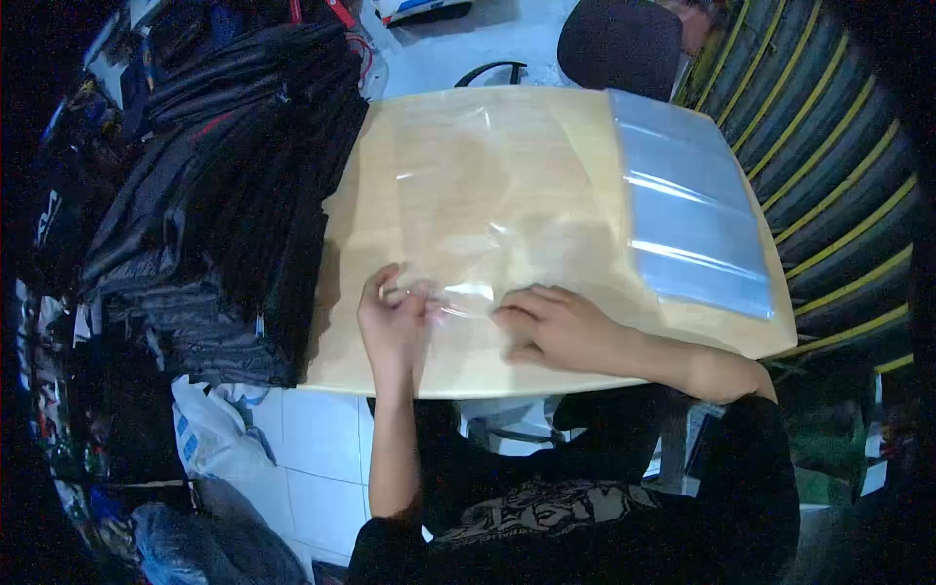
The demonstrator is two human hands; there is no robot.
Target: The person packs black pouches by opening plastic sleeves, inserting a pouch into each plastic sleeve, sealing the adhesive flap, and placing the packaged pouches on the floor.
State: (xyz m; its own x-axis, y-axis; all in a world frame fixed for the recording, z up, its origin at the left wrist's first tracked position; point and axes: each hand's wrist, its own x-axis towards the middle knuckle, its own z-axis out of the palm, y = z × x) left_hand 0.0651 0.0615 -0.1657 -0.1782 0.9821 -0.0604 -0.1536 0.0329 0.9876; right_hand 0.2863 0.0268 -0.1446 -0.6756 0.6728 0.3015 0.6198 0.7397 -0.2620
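Observation:
A clear plastic bag [453, 210] lies flat on the pale wooden table [356, 356], its near end lifted and creased between my hands. My left hand [390, 317] is at the bag's near left side, fingers curled around the film, with some fingertips showing through it. My right hand [561, 330] is palm down at the near right, its fingers bent and closed at the bag's edge. The right fingertips are slightly smeared by motion. A stack of clear plastic bags [692, 210] lies at the table's right side.
A tall pile of folded black garments [234, 214] covers the table's left side. Black and yellow striped material [829, 156] runs along the right. A dark rounded seat [619, 44] stands beyond the far edge. White plastic sacking [219, 434] lies on the floor below left.

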